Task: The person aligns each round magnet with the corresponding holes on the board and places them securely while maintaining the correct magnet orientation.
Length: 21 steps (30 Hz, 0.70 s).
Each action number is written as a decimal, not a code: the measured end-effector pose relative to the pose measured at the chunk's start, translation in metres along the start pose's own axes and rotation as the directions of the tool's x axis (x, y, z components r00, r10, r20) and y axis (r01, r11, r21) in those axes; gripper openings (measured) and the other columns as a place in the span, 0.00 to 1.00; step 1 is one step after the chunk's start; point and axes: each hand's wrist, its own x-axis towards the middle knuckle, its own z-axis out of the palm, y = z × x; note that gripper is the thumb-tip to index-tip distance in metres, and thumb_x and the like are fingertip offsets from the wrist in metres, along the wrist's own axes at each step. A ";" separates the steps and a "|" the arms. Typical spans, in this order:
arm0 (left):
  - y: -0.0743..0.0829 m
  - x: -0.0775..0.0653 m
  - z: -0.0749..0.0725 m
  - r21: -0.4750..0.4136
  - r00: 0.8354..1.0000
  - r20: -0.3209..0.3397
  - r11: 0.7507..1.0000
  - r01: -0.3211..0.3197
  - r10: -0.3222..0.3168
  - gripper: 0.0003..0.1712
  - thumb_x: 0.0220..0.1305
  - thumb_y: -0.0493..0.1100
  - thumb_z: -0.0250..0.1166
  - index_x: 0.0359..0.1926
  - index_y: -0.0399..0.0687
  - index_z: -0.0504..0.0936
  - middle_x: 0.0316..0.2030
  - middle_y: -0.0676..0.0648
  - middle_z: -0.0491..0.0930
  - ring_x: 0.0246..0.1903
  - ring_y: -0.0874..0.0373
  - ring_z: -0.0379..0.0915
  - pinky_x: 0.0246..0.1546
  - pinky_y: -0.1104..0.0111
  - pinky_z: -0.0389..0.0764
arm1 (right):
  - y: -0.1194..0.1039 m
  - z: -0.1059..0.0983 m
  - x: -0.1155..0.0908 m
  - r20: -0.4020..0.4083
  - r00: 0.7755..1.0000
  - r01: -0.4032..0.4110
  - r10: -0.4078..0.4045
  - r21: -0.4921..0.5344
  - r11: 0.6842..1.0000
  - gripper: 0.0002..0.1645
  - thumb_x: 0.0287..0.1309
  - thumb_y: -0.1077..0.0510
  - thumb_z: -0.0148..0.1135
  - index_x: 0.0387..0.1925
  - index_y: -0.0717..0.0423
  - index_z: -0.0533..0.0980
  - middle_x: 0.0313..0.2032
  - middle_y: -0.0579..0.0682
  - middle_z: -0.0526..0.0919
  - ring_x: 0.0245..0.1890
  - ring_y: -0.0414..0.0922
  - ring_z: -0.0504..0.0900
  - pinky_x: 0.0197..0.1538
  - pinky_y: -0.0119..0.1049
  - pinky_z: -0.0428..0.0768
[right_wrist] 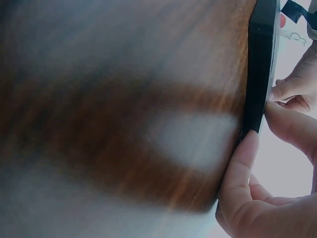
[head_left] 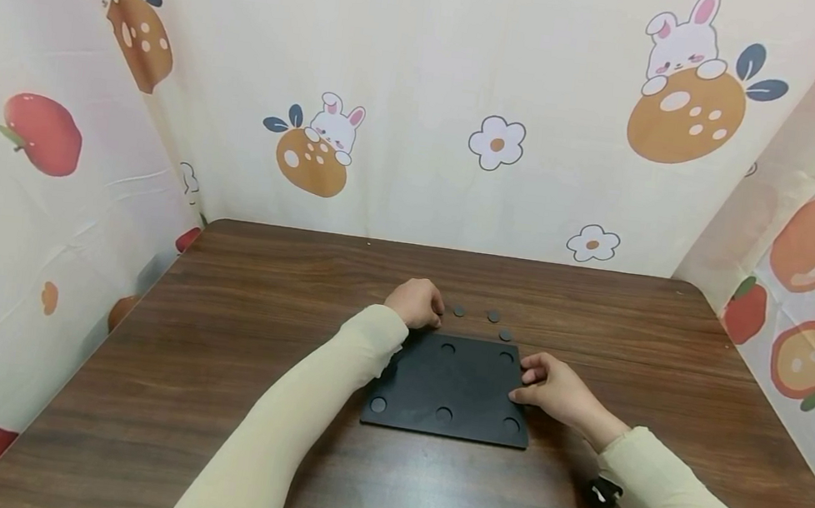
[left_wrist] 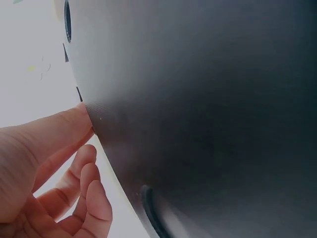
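A flat black board (head_left: 449, 384) with round recesses lies on the brown table. At its far left corner is my left hand (head_left: 414, 303), thumb and index finger close together beside a small dark disc (head_left: 459, 311). In the left wrist view the board's edge hides the fingertips (left_wrist: 81, 110), and I cannot tell whether a disc is between them. Two more discs, one farther back (head_left: 493, 316) and one nearer (head_left: 505, 335), lie just beyond the board's far edge. My right hand (head_left: 564, 392) holds the board's right edge, thumb and fingers spread along it.
The wooden table (head_left: 262, 271) reaches back to a patterned curtain (head_left: 427, 80), with more patterned cloth on both sides. A black object (head_left: 604, 493) sits at the right wrist, under the pale sleeve (head_left: 682, 495). My left forearm passes over the table left of the board.
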 end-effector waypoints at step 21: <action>-0.003 0.005 0.001 0.083 1.000 -0.025 0.996 -0.008 0.010 0.05 0.60 0.44 0.71 0.34 0.49 0.90 0.35 0.50 0.87 0.26 0.60 0.77 0.29 0.69 0.77 | -0.001 0.000 -0.001 -0.002 1.000 0.006 -0.006 0.012 1.000 0.36 0.53 0.58 0.72 0.59 0.66 0.68 0.42 0.55 0.74 0.40 0.48 0.72 0.41 0.38 0.71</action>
